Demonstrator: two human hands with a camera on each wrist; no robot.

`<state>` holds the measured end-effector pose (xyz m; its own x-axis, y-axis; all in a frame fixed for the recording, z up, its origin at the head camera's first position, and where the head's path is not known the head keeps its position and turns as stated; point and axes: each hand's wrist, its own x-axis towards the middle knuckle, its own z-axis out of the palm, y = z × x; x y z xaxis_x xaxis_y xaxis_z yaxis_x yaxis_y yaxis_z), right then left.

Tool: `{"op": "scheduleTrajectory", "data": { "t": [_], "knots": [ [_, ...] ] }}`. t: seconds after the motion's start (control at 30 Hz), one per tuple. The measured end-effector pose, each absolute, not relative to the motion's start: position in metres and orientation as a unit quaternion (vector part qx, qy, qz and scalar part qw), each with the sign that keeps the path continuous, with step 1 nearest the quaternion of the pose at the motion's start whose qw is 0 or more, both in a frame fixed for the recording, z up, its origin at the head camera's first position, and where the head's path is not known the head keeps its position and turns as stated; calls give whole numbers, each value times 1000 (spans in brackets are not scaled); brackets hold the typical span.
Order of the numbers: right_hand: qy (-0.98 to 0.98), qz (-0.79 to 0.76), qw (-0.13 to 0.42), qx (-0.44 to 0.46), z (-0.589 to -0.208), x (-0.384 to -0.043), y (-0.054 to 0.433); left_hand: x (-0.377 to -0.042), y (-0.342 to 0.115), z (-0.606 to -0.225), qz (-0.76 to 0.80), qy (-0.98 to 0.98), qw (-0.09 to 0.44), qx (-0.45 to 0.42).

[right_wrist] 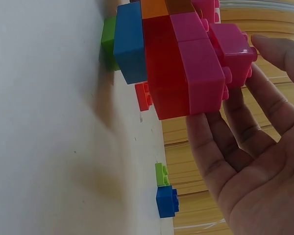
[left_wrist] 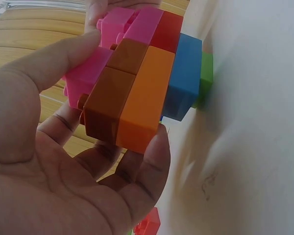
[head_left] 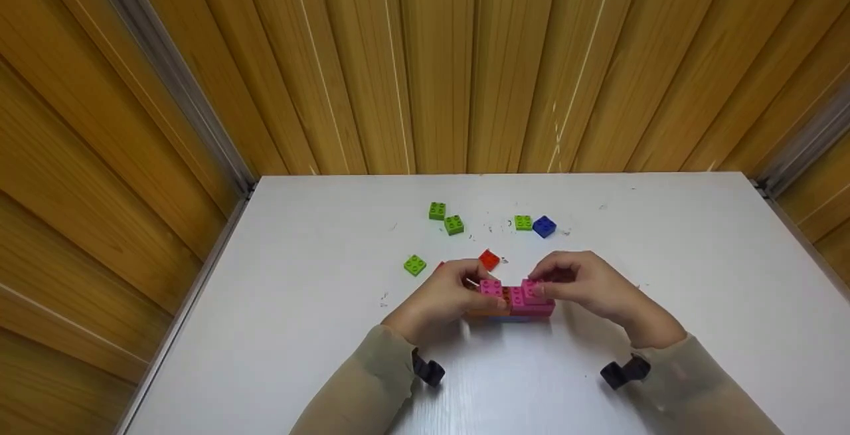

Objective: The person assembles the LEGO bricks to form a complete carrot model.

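Observation:
A stack of toy building bricks (head_left: 531,311) stands on the white table in front of me. From bottom to top it has a green brick (left_wrist: 206,73), a blue brick (left_wrist: 184,76), orange and red bricks (right_wrist: 165,68), then brown and pink ones. Two small pink bricks sit highest, apart from each other. My left hand (head_left: 441,295) holds the stack's left end, its thumb on the left pink brick (left_wrist: 87,76) and its fingers round the back. At the other end, my right hand (head_left: 588,287) pinches the right pink brick (right_wrist: 232,51) between thumb and fingers.
Loose green bricks (head_left: 415,265) lie left of and behind the stack. A blue brick (head_left: 544,226) touches or nearly touches another green brick (head_left: 523,222) at the back. Behind the hands is a red brick (head_left: 489,260). A wood-patterned wall (head_left: 438,70) rises beyond the table (head_left: 319,236).

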<state>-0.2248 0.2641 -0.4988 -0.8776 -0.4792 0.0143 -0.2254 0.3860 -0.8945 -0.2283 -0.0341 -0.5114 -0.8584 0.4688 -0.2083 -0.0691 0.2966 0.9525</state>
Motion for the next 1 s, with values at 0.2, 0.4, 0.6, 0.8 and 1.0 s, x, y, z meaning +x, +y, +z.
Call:
{"op": "scheduleTrajectory", "data": {
  "t": [0.2, 0.4, 0.6, 0.8, 1.0],
  "knots": [
    [817, -531, 138, -180, -503, -225, 261, -229, -35, -512, 576, 773, 225, 143],
    [787, -579, 165, -135, -510, -224, 258, -229, -35, -512, 577, 772, 227, 139],
    [755, -613, 212, -100, -512, -224, 258, -229, -34, -512, 578, 772, 230, 135],
    [735, -625, 251, -73, -513, -224, 256, -229, -34, -512, 584, 767, 237, 124],
    [744, -613, 253, -78, -513, -225, 255, -229, -34, -514, 584, 767, 236, 126]
  ]
}}
